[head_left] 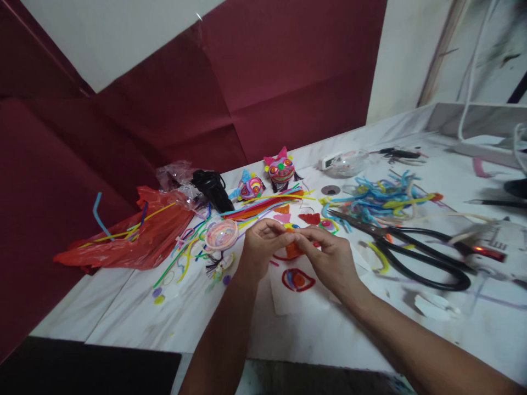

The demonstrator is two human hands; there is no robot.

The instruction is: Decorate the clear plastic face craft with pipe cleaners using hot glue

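My left hand (263, 247) and my right hand (331, 255) meet over the middle of the table, thumbs and fingertips pinched together. Between them is an orange fuzzy piece (293, 251), apparently made of pipe cleaner; the fingers hide part of it. Just below, an eye-shaped piece (298, 280) with a red outline and an orange and blue middle lies on a white paper sheet (284, 304). Beyond the fingers are a red fuzzy piece (309, 218), an orange one (282, 209) and a pink one, with a small colourful eye shape (328, 225) to their right.
Large black-handled scissors (428, 247) lie right of my hands, near tangled blue and yellow pipe cleaners (382, 192). A bundle of straight pipe cleaners (263, 206), two colourful animal heads (280, 167), a round pink piece (221, 235) and a red plastic bag (135, 241) are behind and left.
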